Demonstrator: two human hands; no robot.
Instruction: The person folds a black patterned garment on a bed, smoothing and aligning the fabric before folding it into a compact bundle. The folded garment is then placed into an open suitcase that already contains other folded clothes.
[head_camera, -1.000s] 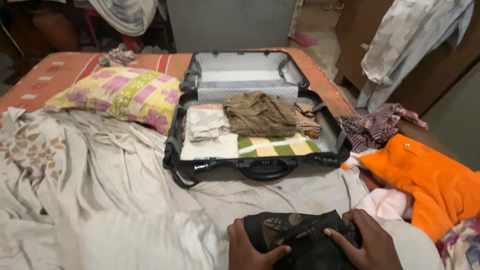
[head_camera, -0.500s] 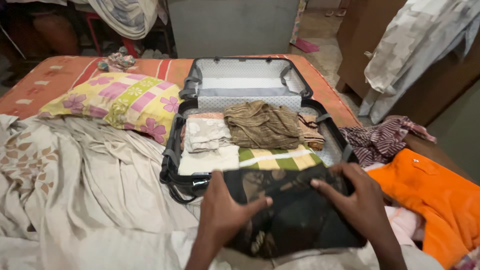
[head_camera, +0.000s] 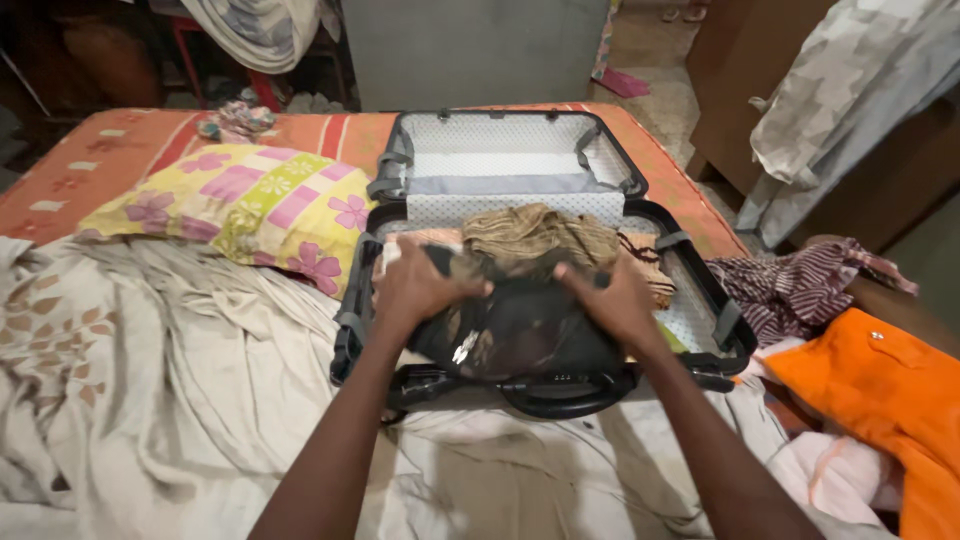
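Note:
An open black suitcase (head_camera: 700, 296) lies on the bed, its lid leaning back. Both my hands hold a folded dark patterned garment (head_camera: 515, 328) over the near half of the case. My left hand (head_camera: 418, 288) grips its left edge and my right hand (head_camera: 612, 298) grips its right edge. Behind the dark garment, inside the case, lies a folded olive-brown garment (head_camera: 540, 236). Other folded clothes under my hands are mostly hidden.
A yellow and pink floral pillow (head_camera: 240, 205) lies left of the case. A crumpled beige sheet (head_camera: 150, 370) covers the near bed. An orange garment (head_camera: 880, 395) and a striped maroon cloth (head_camera: 795, 290) lie at the right. A wooden cupboard (head_camera: 880, 170) with hanging cloth stands behind.
My hands lifted the dark garment from the near edge of the bed and carried it forward over the suitcase, where it now rests on the packed clothes.

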